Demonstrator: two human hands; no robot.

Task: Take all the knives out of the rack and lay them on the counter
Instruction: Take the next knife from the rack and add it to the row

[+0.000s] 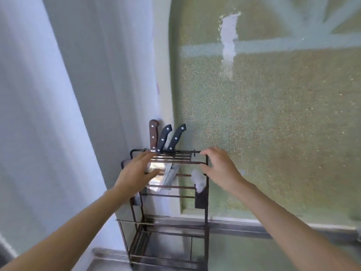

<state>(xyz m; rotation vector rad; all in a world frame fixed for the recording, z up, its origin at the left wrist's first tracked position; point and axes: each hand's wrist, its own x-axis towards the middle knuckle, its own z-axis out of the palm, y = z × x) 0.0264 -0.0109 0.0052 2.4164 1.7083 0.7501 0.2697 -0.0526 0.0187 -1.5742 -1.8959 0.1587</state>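
A dark, rusty wire rack [206, 212] stands in the corner by the window. Three knives stick up from its top rear slots: one with a brown wooden handle [153, 134], and two with black riveted handles [164, 138] [177, 138]. Their blades show through the bars below. My left hand [134, 173] hovers over the rack's left top edge, fingers spread, holding nothing. My right hand [218, 167] is at the rack's right top corner, fingers curled and apart, fingertips at the top bar, holding nothing.
A frosted green window pane [273, 114] fills the right side, a white wall [48, 114] the left. A white crumpled scrap [198, 179] sits in a dark side holder on the rack. The steel counter [244, 251] lies below.
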